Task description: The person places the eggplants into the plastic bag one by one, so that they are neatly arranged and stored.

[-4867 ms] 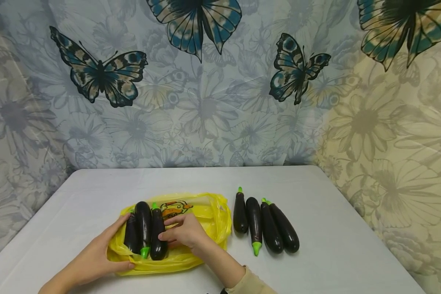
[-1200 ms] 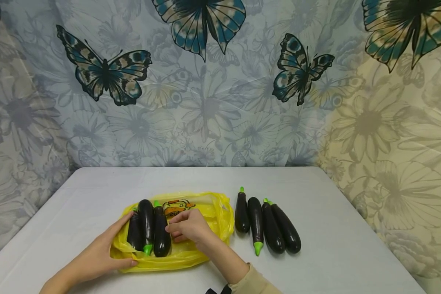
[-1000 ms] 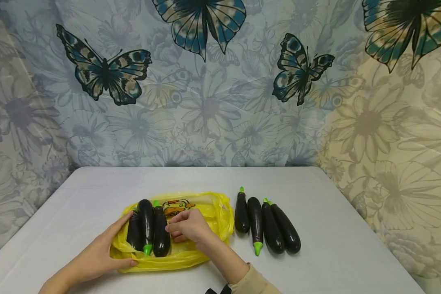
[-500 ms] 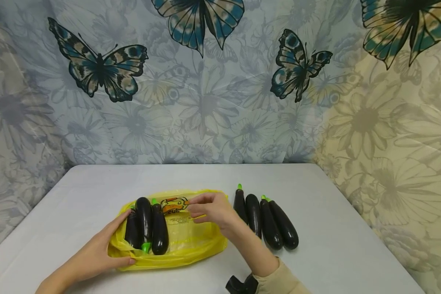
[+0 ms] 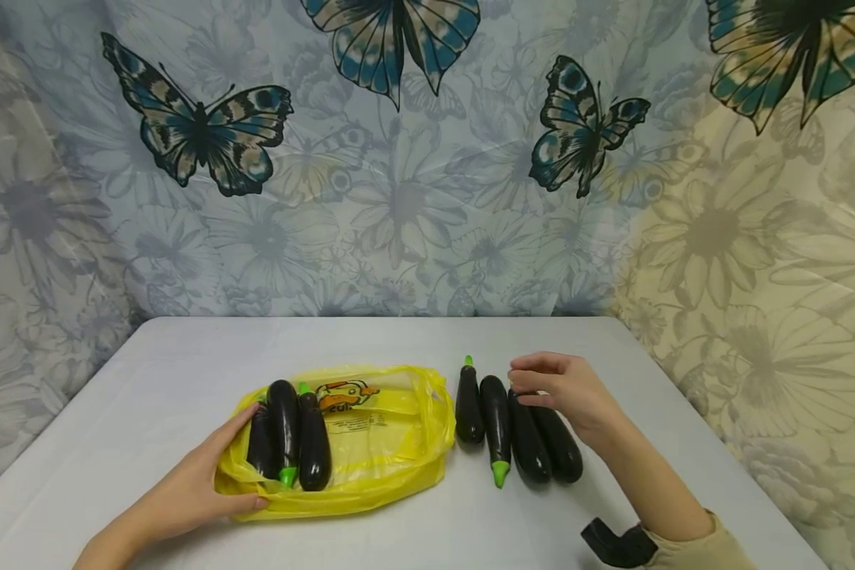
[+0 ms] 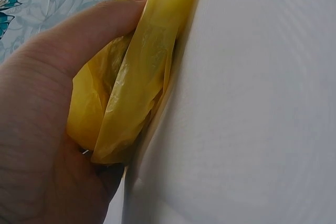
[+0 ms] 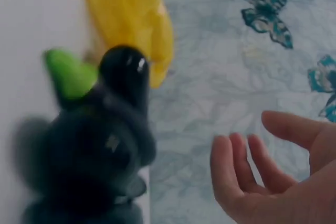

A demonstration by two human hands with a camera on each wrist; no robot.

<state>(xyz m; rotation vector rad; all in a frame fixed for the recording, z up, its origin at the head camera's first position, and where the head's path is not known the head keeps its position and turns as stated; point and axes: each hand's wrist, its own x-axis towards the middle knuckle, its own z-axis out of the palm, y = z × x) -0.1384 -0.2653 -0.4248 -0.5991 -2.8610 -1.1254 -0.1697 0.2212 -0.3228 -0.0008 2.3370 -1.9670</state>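
My left hand [image 5: 198, 475] grips the left end of a yellow plastic bag [image 5: 385, 451]. In the left wrist view its thumb [image 6: 100, 22] lies over the folded film of the bag's edge. Three dark eggplants lie side by side on the bag's left part; the middle eggplant [image 5: 283, 427] has its green stem toward me. To the bag's right, several more lie in a row, among them one eggplant [image 5: 495, 419] with its stem toward me. Above the two rightmost hovers my right hand [image 5: 566, 392], fingers loosely bent and holding nothing, as the right wrist view also shows.
A white table [image 5: 370, 340] carries everything. Behind it hangs a flowered cloth backdrop [image 5: 406, 237] with butterflies. A black strap piece [image 5: 616, 545] sits at my right wrist by the beige sleeve [image 5: 705, 546].
My right hand has left the rightmost eggplant on the bag and moved right, over the row on the table. The left hand keeps its place at the bag.
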